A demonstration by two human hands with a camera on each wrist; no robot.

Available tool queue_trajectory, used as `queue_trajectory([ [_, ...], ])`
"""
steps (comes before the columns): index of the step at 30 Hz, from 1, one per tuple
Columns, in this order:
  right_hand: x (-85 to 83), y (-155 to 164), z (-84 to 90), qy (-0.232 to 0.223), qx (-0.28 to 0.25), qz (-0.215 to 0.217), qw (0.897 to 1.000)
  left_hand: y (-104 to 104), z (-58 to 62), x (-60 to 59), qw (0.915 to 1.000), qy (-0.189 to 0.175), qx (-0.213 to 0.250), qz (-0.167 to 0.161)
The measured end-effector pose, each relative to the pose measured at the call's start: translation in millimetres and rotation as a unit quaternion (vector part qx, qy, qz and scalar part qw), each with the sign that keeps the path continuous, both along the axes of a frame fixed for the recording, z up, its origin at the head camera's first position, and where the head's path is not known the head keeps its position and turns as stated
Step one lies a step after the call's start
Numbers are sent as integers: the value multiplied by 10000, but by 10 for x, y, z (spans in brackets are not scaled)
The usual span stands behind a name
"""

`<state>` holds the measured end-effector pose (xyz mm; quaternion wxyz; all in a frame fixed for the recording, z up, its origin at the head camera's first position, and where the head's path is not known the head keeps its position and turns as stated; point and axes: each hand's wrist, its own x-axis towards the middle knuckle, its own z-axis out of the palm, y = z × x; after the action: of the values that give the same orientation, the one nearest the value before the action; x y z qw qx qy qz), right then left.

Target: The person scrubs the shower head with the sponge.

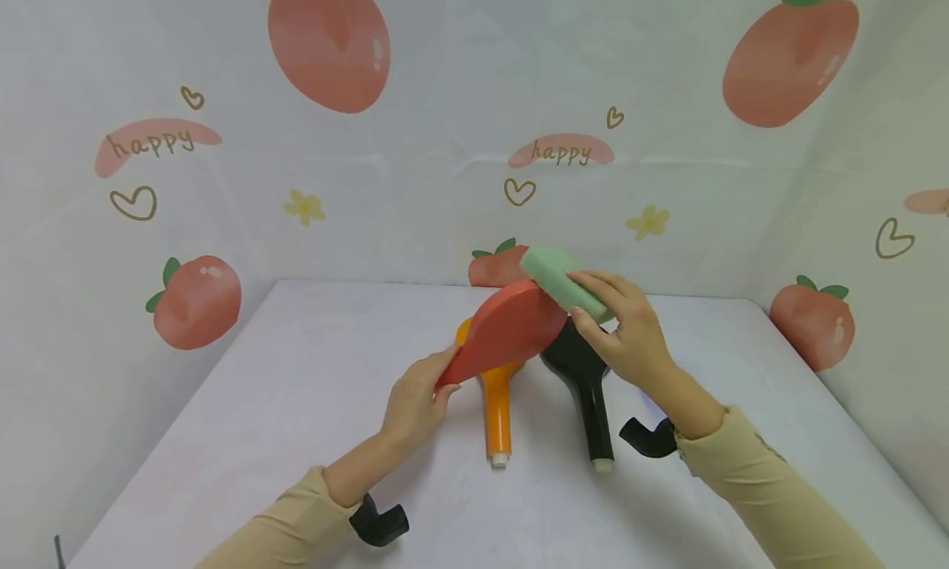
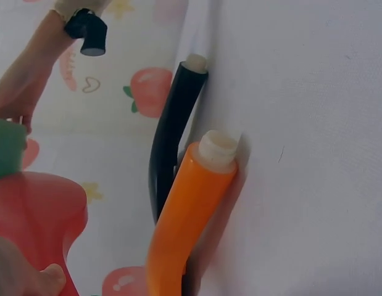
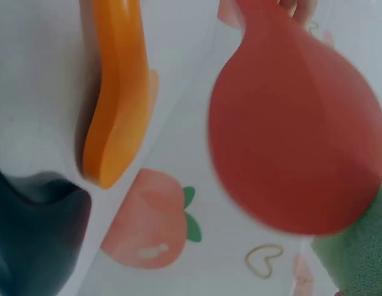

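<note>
My left hand [image 1: 418, 400] grips a red paddle-shaped thing [image 1: 511, 326] by its narrow end, holding it tilted up above the table. It has a broad, rounded, smooth head, which also shows in the right wrist view. A light green sponge [image 1: 559, 281] is in my right hand [image 1: 630, 330], pinched between thumb and fingers. The sponge lies along the upper right edge of the red head. Beneath and behind the red paddle lie an orange paddle-shaped thing [image 1: 497, 412] and a black one [image 1: 589, 388], their heads partly hidden. Each has a whitish plug at its handle end.
The white tabletop [image 1: 296, 347] runs back to an upright cloth [image 1: 415, 190] printed with fruit, hearts and flowers. Black curved devices sit at both wrists, the left one [image 1: 380, 524] and the right one [image 1: 648, 439]. A thin dark rod [image 1: 59, 551] shows at the lower left.
</note>
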<state>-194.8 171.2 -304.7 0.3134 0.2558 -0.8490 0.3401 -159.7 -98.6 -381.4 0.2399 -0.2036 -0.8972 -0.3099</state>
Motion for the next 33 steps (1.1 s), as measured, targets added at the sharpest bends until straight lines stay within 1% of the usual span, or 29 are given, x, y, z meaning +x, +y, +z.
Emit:
queue_trajectory([
  [3, 27, -81, 8, 423, 216, 125, 9988, 34, 13, 18, 10000, -44, -77, -17],
  [5, 44, -129, 6, 770, 391, 164, 9961, 44, 6, 15, 9999, -59, -134, -9],
  [8, 65, -159, 6, 1120, 567, 146, 9920, 34, 1, 4, 9997, 9, -225, -8],
  [10, 66, -149, 9, 1197, 574, 83, 9911, 22, 10, 1, 9997, 65, -239, 0],
  [14, 50, -99, -10, 1124, 462, -128, 9925, 0, 36, 10, 9993, 180, -317, 70],
  [18, 46, -117, -51, 1184, 584, -176, 9911, 3, 59, 19, 9991, 162, -393, 80],
  [22, 74, -213, -81, 1536, 877, -64, 9842, 35, 77, 24, 9990, 9, -446, 7],
  [26, 108, -311, -121, 2025, 1265, 26, 9711, 54, 77, 26, 9986, -67, -517, 16],
  [28, 122, -333, -133, 2196, 1421, -27, 9652, 59, 83, 31, 9984, -45, -556, 35],
  [30, 126, -335, -132, 2244, 1446, -121, 9636, 59, 91, 36, 9983, -30, -573, 39],
  [33, 127, -303, -123, 2087, 1371, -329, 9678, 55, 101, 43, 9980, 3, -625, 47],
])
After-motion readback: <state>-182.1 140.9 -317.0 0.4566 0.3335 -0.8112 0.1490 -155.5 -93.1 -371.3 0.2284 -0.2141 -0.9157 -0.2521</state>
